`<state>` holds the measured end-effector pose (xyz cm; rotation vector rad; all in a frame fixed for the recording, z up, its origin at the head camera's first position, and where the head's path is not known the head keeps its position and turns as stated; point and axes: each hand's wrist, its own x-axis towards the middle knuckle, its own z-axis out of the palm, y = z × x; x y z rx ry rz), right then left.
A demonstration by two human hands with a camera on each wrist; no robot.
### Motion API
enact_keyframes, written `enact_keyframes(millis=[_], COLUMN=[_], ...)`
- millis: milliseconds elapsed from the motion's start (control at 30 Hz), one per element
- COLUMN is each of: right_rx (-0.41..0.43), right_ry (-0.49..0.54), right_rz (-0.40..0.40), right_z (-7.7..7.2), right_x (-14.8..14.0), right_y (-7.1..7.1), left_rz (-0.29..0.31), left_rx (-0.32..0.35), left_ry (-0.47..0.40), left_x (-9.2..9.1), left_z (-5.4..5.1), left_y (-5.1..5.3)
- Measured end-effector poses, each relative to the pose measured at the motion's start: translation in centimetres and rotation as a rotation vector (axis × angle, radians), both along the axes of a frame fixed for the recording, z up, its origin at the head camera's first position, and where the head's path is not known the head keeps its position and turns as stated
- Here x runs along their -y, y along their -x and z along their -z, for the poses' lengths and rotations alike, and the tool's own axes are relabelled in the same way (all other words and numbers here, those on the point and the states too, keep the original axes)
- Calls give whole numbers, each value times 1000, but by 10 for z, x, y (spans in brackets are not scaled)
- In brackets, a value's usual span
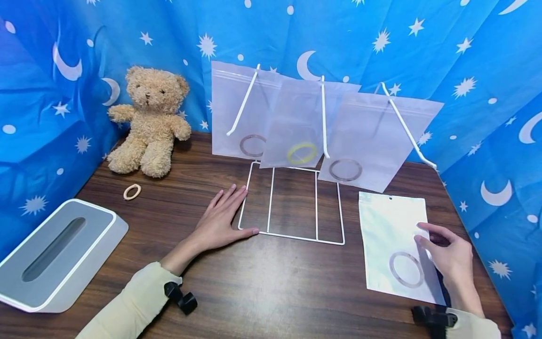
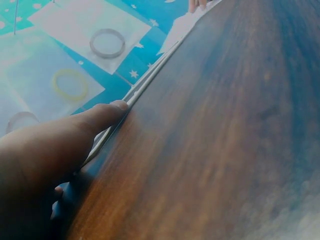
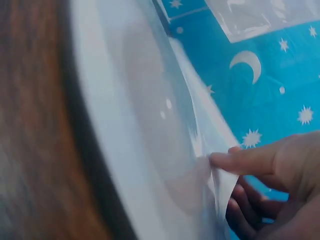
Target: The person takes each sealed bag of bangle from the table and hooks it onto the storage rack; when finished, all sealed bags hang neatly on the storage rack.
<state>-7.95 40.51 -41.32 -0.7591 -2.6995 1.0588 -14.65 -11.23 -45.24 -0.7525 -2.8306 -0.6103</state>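
At the right of the table, my right hand [image 1: 453,259] pinches the right edge of a white zip bag [image 1: 381,245] between thumb and fingers. A dark ring [image 1: 394,270] shows through the bag's lower part. The right wrist view has the thumb on the bag's clear film [image 3: 160,115]. My left hand [image 1: 220,219] lies with straight, spread fingers at the left side of a white wire display rack [image 1: 292,236], fingertips and thumb touching its base. Three translucent bags hang on the rack's arms: a left bag [image 1: 237,103], a middle bag [image 1: 292,108] and a right bag [image 1: 364,127], each with a ring inside.
A teddy bear [image 1: 152,117] sits at the back left, with a pale wooden ring [image 1: 132,192] on the table [image 1: 262,292] before it. The grey-topped tissue box [image 1: 95,256] stands at the left. A blue star-patterned curtain [image 1: 338,37] surrounds the table.
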Motion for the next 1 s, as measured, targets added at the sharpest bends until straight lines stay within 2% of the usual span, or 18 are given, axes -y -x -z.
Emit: enact_keyframes(millis=[100,267,500,600,1000], right_rx=[-62,-129,-52,-61,-92], right_ry=[107,232,232,266,272], right_rz=[34,9,-104,-118,-15], right_z=[2,2,5,5,-3], right_x=[-5,-12,-17,-17,-12], right_y=[0,0,-6,-6,-9], left_rz=[0,0,6,3,-1], left_rx=[1,-3,9,4,3], left_ry=[0,0,-3,-3,-1], left_x=[0,0,0,0,0], left_z=[0,1,1,1,-1], left_y=[0,0,1,0,-1])
